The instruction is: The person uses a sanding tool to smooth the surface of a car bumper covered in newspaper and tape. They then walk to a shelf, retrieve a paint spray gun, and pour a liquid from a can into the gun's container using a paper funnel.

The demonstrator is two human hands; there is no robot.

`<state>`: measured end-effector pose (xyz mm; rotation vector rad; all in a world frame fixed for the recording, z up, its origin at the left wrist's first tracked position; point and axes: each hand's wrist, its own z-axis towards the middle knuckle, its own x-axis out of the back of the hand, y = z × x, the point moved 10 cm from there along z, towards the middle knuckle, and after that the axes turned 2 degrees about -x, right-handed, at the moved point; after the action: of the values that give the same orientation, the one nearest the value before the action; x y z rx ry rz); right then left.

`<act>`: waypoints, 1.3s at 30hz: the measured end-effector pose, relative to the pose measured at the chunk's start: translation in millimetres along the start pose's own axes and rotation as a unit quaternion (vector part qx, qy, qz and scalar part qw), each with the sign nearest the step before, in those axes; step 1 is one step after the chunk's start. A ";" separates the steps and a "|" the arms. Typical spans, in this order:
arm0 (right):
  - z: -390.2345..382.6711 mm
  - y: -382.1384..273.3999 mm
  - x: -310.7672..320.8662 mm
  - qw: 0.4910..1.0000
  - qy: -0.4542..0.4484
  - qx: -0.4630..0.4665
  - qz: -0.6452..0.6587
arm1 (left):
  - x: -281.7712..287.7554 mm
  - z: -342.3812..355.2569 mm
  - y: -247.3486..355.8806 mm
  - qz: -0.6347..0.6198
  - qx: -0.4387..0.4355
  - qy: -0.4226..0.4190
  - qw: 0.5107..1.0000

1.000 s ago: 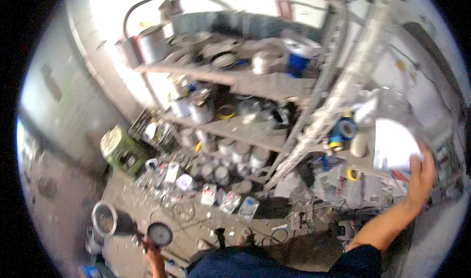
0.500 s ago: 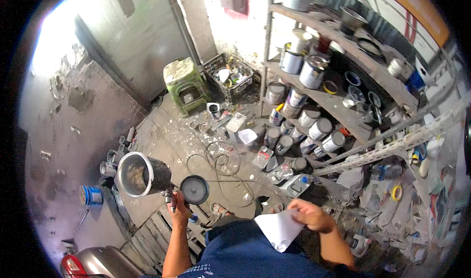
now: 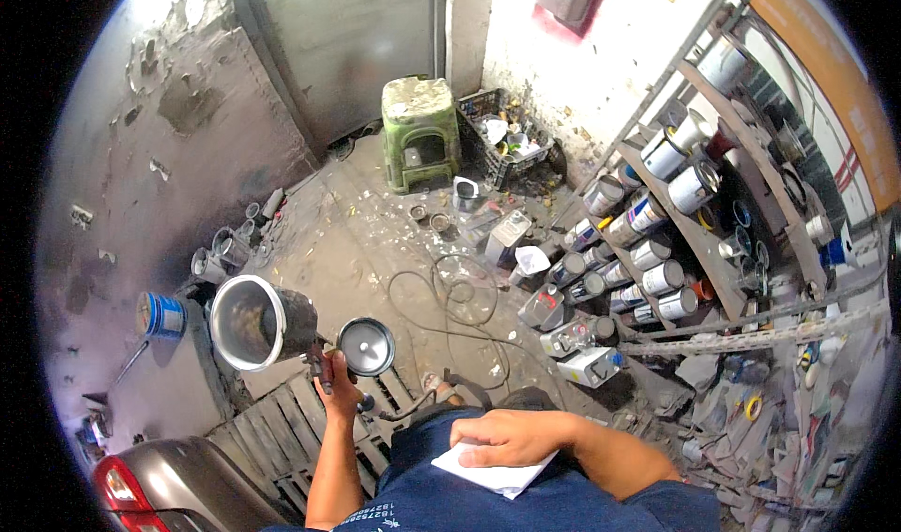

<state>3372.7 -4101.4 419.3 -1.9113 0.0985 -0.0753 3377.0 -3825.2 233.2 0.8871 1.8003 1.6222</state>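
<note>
My left hand (image 3: 340, 390) is closed around the handle of a spray gun (image 3: 322, 371). Its large dark cup (image 3: 302, 324) has a pale rim, stands tilted with the mouth uncovered, and shows brownish stains inside. Beside this hand is a round lid (image 3: 367, 346) with a shiny inner face; I cannot tell whether my fingers hold it. A hose (image 3: 405, 412) runs off by the hand. My right hand (image 3: 507, 437) grips a flattened white paper paint strainer (image 3: 497, 477) and presses it against my dark blue shirt.
Paint cans (image 3: 663, 277) crowd a rack (image 3: 699, 222) on the right. Loose hose (image 3: 460, 297) coils on the floor, near jugs (image 3: 589, 368). A green stool (image 3: 419, 138) and a crate (image 3: 511, 161) stand farther back. At lower left are a wooden pallet (image 3: 267, 438) and a car's rear (image 3: 197, 485).
My right hand has swung left and inward, bringing the paper strainer flat against my shirt. The lid now shows a brighter face. My view has turned left.
</note>
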 end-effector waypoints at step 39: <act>50.4 -195.2 256.8 0.756 0.191 0.406 -0.477 | -136.6 99.0 -14.8 0.245 0.002 -0.015 0.969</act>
<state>3639.4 -4016.1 587.3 -0.8698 -0.5706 -1.0343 3537.5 -3870.0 203.1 1.4350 1.6459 1.8802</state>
